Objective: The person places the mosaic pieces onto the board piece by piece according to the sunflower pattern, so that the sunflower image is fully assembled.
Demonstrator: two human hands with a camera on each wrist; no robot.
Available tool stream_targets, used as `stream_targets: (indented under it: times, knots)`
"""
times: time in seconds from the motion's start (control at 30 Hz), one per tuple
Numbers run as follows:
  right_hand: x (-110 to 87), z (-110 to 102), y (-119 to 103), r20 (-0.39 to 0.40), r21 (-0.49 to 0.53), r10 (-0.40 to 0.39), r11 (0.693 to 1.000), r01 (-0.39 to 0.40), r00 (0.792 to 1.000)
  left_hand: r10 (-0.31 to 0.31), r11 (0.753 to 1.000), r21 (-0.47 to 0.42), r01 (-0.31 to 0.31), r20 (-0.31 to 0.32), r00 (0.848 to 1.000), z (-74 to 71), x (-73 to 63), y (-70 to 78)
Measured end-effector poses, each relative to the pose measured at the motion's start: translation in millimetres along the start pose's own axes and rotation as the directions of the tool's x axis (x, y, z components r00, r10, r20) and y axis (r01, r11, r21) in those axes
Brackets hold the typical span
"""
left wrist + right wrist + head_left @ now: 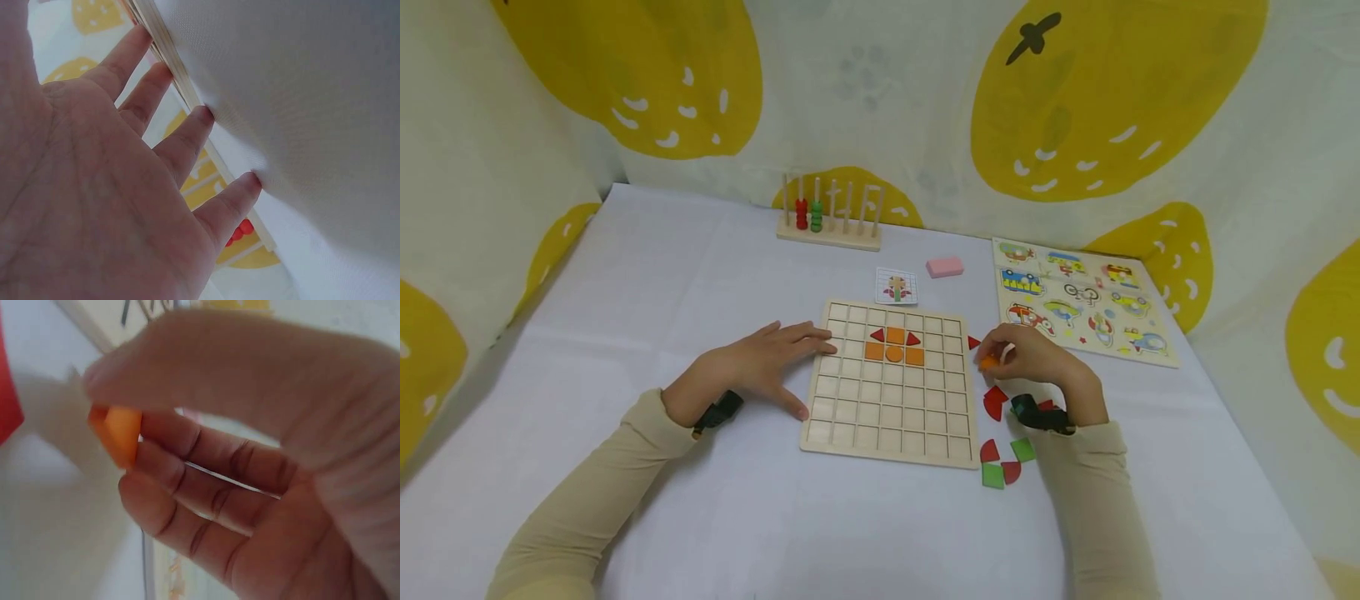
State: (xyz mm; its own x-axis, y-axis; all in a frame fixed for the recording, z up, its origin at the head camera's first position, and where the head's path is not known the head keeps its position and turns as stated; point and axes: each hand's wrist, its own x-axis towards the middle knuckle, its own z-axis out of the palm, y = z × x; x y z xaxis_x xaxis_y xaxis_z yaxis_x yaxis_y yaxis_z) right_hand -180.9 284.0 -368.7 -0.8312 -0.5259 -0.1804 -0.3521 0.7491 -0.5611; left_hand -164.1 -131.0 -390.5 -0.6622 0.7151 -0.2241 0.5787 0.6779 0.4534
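Note:
A wooden grid board (pixel 887 417) lies in the middle of the table. Several orange tiles (pixel 896 335) and two red triangles (pixel 913 338) sit in its upper cells, with an orange round tile (pixel 893 354) among them. My left hand (pixel 775 362) has its fingers spread, with the fingertips at the board's left edge. To the right of the board, my right hand (pixel 1030 358) pinches an orange tile (pixel 119 434) between thumb and fingers; its full outline is hidden. Red pieces (pixel 995 404) and green squares (pixel 992 476) lie near that hand.
A pattern card (pixel 897 286) lies just beyond the board, beside a pink block (pixel 944 267). Farther back stands a wooden peg rack (pixel 827 235) with red and green beads. At the right back lies a vehicle puzzle board (pixel 1075 292).

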Motion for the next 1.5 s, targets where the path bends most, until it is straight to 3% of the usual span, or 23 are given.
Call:
stream_targets:
  times: [0.43,0.7,0.93,1.1,1.37,1.5]
  knots:
    - [18.4,11.4,-34.6,0.06,0.049,-0.14,0.989,0.138,0.988,0.0,1.0,-0.011,0.0,0.004,1.0,0.6,1.3,-0.4]
    - [39.3,30.7,-59.0,0.122,0.061,-0.24,0.97,0.234,0.963,0.003,1.0,-0.011,-0.003,-0.002,1.0,1.1,1.7,-0.6]
    - [49.7,49.9,-70.4,0.112,0.012,-0.312,0.95,0.313,0.943,0.007,1.0,-0.003,-0.007,-0.002,1.0,2.8,2.0,-2.4]
    - [53.2,56.8,-72.3,0.088,0.003,-0.332,0.943,0.333,0.939,0.012,1.0,-0.002,-0.012,-0.005,1.0,2.1,1.7,-2.0]
    - [52.2,56.7,-73.5,0.08,-0.011,-0.29,0.957,0.291,0.954,-0.001,1.0,0.0,0.001,0.007,1.0,0.6,1.4,0.2]
    - [53.3,59.3,-74.4,0.072,-0.023,-0.31,0.95,0.313,0.948,-0.005,1.0,-0.003,0.005,0.008,1.0,-0.2,1.2,1.5]
